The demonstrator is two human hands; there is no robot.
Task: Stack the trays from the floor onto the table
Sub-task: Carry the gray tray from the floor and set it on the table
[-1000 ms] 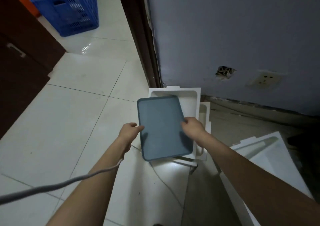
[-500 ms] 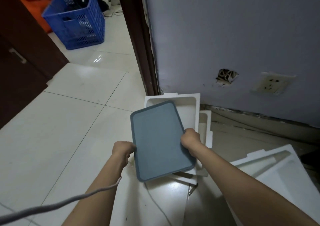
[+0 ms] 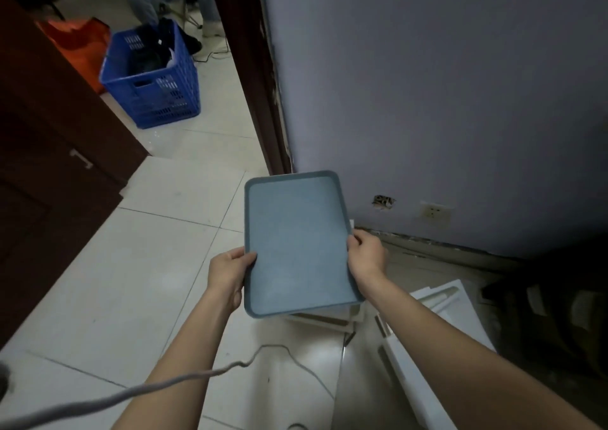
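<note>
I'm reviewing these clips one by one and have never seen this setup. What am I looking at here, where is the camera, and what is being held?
There is no machine: a person works with bare hands. The one camera is worn on the head and looks forward and down, so both forearms reach in from the bottom of the picture. The left hand grips the left edge of a blue-grey tray, and the right hand grips its right edge. The tray is held up off the tiled floor. Beneath it, on the floor by the grey wall, lie white foam pieces; another white piece lies under the right forearm. A blue crate stands further back on the left, and a grey cord crosses the foreground. No table is in view.
</note>
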